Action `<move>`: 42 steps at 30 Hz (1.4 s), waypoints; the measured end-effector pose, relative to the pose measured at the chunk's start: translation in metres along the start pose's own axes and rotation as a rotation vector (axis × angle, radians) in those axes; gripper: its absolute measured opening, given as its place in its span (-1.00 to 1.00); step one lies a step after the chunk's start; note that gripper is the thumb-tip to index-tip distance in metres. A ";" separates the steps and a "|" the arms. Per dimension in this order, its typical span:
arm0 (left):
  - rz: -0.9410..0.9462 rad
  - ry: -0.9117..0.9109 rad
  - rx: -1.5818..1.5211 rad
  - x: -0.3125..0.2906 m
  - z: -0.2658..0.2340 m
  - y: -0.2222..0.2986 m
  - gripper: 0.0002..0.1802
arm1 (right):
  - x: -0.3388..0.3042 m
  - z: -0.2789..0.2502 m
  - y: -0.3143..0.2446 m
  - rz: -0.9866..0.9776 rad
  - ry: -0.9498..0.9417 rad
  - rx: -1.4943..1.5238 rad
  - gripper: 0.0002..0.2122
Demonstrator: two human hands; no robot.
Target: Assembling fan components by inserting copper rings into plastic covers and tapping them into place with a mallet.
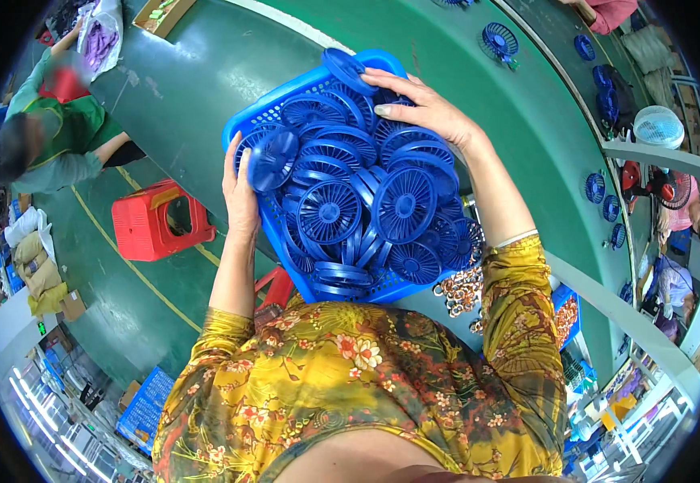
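Observation:
A blue plastic basket (241,121) with perforated walls is in front of my body, heaped with round blue fan grilles (330,211). My left hand (241,193) grips the basket's left side, its fingers along the outside and the thumb inside. Against that thumb leans a smooth-faced blue disc (273,160). Over the far right part of the heap reaches my right hand (426,110), fingers stretched out and thumb apart. Its fingertips touch a blue disc (345,71) tilted up at the far rim.
Beyond the basket runs a green belt (543,153), carrying small blue fans (499,40). A red stool (156,221) stands on the left, with a seated person (60,137) farther off. Copper-coloured parts (460,291) lie by my right elbow. A grey metal bar (607,298) crosses at right.

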State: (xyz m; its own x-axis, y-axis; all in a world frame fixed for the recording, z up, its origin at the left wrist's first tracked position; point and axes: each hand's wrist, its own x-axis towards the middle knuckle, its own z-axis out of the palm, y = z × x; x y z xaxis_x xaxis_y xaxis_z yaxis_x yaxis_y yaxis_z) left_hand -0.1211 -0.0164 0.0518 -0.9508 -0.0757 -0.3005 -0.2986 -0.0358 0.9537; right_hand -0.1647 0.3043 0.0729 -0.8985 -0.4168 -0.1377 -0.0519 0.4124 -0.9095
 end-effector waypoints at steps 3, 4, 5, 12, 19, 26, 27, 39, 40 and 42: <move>0.053 -0.004 0.057 0.001 0.002 -0.003 -0.43 | -0.002 0.006 0.008 -0.015 0.069 -0.044 -0.48; 0.117 -0.017 0.141 0.004 -0.005 -0.012 -0.41 | -0.003 0.006 0.004 -0.001 0.093 -0.049 -0.49; 0.177 -0.013 0.199 0.008 -0.011 -0.018 -0.37 | -0.001 0.005 0.002 0.001 0.093 -0.050 -0.49; 0.320 -0.014 0.373 0.014 -0.011 -0.013 -0.30 | 0.008 0.006 -0.003 0.041 0.312 -0.403 -0.57; 0.092 -0.157 -0.192 0.022 -0.025 -0.001 -0.21 | 0.004 -0.006 -0.018 0.011 0.354 -0.506 -0.74; 0.040 -0.122 -0.008 0.075 -0.037 0.007 -0.43 | -0.079 0.005 -0.098 0.093 0.657 0.370 -0.80; 0.036 -0.127 -0.005 0.081 -0.032 0.015 -0.43 | -0.095 0.014 -0.111 0.138 0.601 0.421 -0.79; 0.073 -0.378 0.588 0.122 -0.019 0.013 -0.69 | -0.179 0.096 -0.119 0.351 1.223 -0.010 -0.77; 0.130 -0.377 0.622 0.127 -0.022 0.012 -0.68 | -0.191 0.103 -0.106 0.365 1.332 0.134 -0.71; 0.236 -0.359 0.640 0.139 -0.024 0.005 -0.61 | -0.223 0.120 -0.078 0.475 1.362 0.089 -0.59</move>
State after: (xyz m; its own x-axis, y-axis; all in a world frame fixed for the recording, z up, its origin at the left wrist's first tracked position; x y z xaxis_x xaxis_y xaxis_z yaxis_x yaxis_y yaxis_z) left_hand -0.2529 -0.0509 0.0147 -0.9311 0.3222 -0.1708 0.0293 0.5330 0.8456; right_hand 0.0924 0.2679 0.1275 -0.5347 0.8450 -0.0006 0.3451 0.2178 -0.9129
